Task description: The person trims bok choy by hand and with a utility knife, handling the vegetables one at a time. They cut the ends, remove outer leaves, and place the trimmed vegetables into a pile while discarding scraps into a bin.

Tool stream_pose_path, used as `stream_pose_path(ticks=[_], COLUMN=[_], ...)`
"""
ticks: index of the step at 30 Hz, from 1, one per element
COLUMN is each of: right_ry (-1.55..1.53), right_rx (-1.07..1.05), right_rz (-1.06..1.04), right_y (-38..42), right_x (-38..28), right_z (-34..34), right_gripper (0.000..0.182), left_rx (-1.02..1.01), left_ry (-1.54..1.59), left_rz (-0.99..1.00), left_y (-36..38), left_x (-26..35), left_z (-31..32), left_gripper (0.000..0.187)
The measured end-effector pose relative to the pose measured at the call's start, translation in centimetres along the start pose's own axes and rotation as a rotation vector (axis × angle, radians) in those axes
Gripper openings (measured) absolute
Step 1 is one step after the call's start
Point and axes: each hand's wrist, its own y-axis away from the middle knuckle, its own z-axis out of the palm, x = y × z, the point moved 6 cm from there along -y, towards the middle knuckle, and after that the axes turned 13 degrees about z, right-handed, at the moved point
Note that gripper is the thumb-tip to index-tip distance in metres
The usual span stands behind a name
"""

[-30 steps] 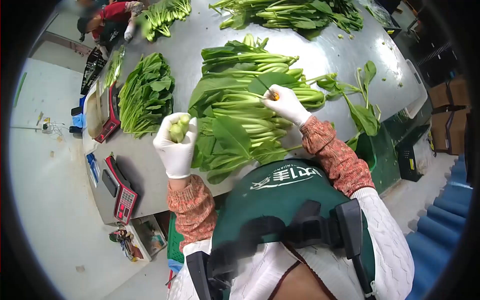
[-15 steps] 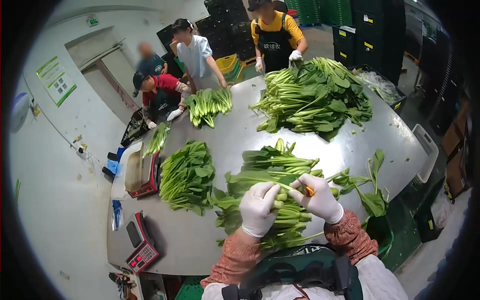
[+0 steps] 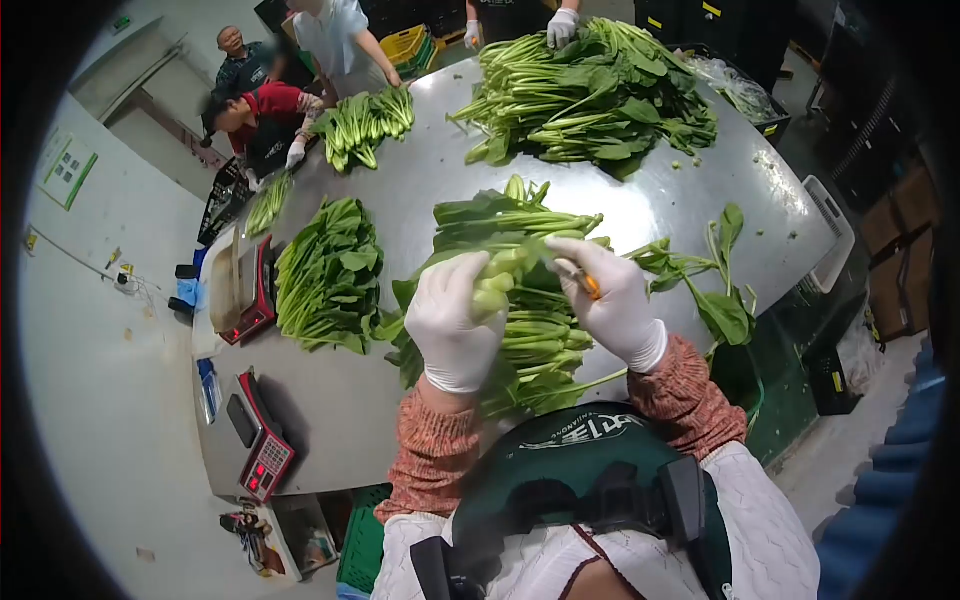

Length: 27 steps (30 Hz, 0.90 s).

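Observation:
My gloved left hand (image 3: 452, 325) is closed around a small bunch of leafy green stalks (image 3: 494, 282), their pale cut ends pointing up and to the right. Beside it, my gloved right hand (image 3: 615, 305) grips a small knife with an orange handle (image 3: 592, 287); its blade is blurred near the stalk ends. Under both hands lies a heap of the same greens (image 3: 545, 345) on the metal table. Just beyond them is another bundle (image 3: 510, 222). Loose leafy stems (image 3: 722, 312) lie to the right of my right hand.
A large pile of greens (image 3: 610, 95) occupies the table's far side, with a gloved co-worker's hand (image 3: 562, 28) on it. Leftward are a leafy stack (image 3: 330, 275), a red scale (image 3: 265, 450) and another scale (image 3: 250, 300). A person in red (image 3: 275, 110) bends over the far-left edge.
My view has tilted downward, so the table appears higher. My left hand has raised and turned the bunch, and my right hand with the knife is farther from my left.

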Motion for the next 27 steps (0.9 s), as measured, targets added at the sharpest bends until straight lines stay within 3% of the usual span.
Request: stream_pose_path(ticks=[1,6,8,10,12,14,17,20,21,27], right_ry=[0.013,0.089,0.143,-0.01,-0.323,-0.425,-0.405,-0.427,-0.452,-0.392], right_rx=[0.012,0.125,0.154,0.069,0.262,0.308,0.333,0.205,0.184,0.108], right_rz=[-0.02,0.004,0.139,0.642,0.703,0.751,0.669,0.648,0.655,0.675], right_y=[0.1,1.1,0.7,0.1,1.4,2.3,2.3,1.7,1.8,2.6], right_x=[-0.1,0.4,3.6,13.4,17.1,16.1,15.1,13.3,13.1,14.4], right_z=[0.2,0.5,0.2,-0.4,-3.7,-6.8,-7.9,-6.6,-6.1,-4.6], right_gripper=[0.042,0.029,0.025,0.025,0.028,0.028,0.026,0.025,0.025,0.024], left_rx=[0.004,-0.035,0.002,0.056,0.164,0.243,0.426,0.644,0.713,0.939], left_ry=[-0.008,-0.004,0.07,0.13,0.301,0.489,0.839,1.163,1.267,1.487], left_rz=[0.014,0.043,0.07,0.057,-0.11,-0.144,-0.506,-0.525,-0.616,-0.779], left_y=[-0.5,-1.1,-1.1,-1.2,-1.0,-1.4,-0.7,0.2,1.2,10.2], left_x=[0.3,2.5,3.1,3.2,1.4,-0.9,-3.7,-6.2,-7.4,-16.1], left_z=[0.1,1.6,1.8,0.6,-1.5,-4.3,-4.9,-3.4,-3.3,-6.8], left_gripper=[0.042,0.042,0.04,0.034,0.026,0.029,0.04,0.038,0.04,0.038])
